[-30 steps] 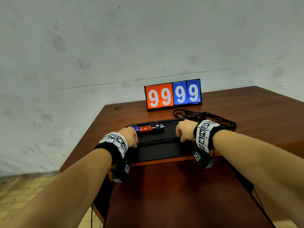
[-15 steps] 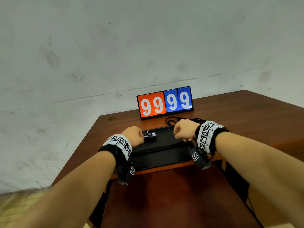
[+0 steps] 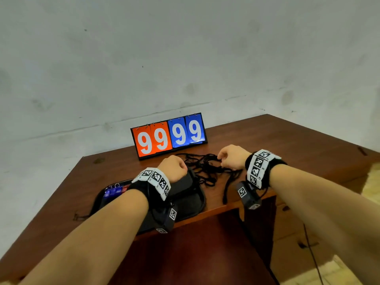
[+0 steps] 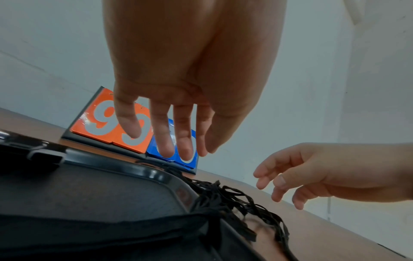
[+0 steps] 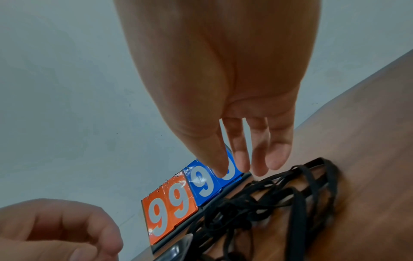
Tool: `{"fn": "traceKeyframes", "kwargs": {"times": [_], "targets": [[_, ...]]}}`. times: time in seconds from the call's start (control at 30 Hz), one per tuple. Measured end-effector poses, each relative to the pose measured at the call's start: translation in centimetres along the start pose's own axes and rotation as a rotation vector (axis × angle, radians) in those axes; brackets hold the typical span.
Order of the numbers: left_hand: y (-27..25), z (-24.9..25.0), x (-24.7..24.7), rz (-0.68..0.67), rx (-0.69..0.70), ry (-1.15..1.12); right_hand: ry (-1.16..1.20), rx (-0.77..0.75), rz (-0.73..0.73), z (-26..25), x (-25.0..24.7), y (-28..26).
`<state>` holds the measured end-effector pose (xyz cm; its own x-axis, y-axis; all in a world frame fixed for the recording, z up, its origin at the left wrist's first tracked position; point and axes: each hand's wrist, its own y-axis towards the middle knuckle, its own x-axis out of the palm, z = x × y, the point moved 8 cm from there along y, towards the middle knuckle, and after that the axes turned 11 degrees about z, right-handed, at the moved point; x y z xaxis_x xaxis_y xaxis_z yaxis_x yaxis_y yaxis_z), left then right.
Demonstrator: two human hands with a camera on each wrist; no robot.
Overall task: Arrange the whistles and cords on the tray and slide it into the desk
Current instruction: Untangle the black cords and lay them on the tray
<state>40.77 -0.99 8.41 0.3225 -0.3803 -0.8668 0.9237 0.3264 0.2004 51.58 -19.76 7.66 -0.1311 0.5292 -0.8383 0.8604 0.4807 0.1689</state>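
Observation:
A black tray point(image 3: 186, 204) lies on the brown desk point(image 3: 298, 147) near its front edge. Blue and red whistles point(image 3: 115, 191) sit in a row at the tray's far left. A tangled pile of black cords point(image 3: 205, 171) lies on the desk just right of the tray's far corner point(image 4: 143, 169). My left hand point(image 3: 174, 167) hovers over that corner, fingers hanging relaxed point(image 4: 178, 146), holding nothing. My right hand point(image 3: 230, 157) hangs over the cords point(image 5: 257, 203) with fingers loosely extended point(image 5: 245, 164); its tips are close above the strands, gripping none.
An orange and blue flip scoreboard point(image 3: 168, 136) reading 99 99 stands behind the cords against the wall. A lower brown surface point(image 3: 195, 254) lies below the desk's front edge. A cabinet side with handles point(image 3: 298, 229) is at the right.
Both hands have let go of the tray and moved up and right to the cord pile. The view has shifted, so the tray now lies to the left.

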Motion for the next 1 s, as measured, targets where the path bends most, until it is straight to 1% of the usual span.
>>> {"fn": "traceKeyframes", "kwargs": {"times": [0.2,0.33,0.43,0.57,0.67,0.73,0.87,0.93,1.0], "targets": [[1.4,1.7,1.8,-0.012,0.022,0.011,-0.039,-0.038,-0.031,1.9,0.7,1.2],[1.7,1.8,2.4,-0.013,0.013,-0.006,-0.018,-0.091,-0.157,1.4,2.3,1.2],[1.9,1.8,2.6,-0.009,0.005,-0.018,-0.078,-0.119,-0.254,0.9,3.7,1.1],[2.1,1.6,2.9,-0.009,-0.003,-0.034,-0.143,-0.119,-0.286,1.1,4.8,1.5],[2.3,1.4,3.2,-0.017,-0.011,-0.049,-0.143,-0.112,-0.241,1.3,4.4,1.8],[2.5,1.5,3.4,-0.016,-0.009,-0.058,-0.073,-0.101,-0.149,1.6,3.5,2.4],[3.0,2.0,3.4,0.013,-0.002,-0.081,0.232,-0.031,0.099,2.3,0.3,3.2],[3.4,2.3,3.4,0.031,-0.001,-0.097,0.409,0.008,0.15,2.1,-0.9,2.9],[3.7,2.5,3.4,0.047,-0.012,-0.129,0.562,0.043,0.146,1.9,-1.7,2.7]]}}
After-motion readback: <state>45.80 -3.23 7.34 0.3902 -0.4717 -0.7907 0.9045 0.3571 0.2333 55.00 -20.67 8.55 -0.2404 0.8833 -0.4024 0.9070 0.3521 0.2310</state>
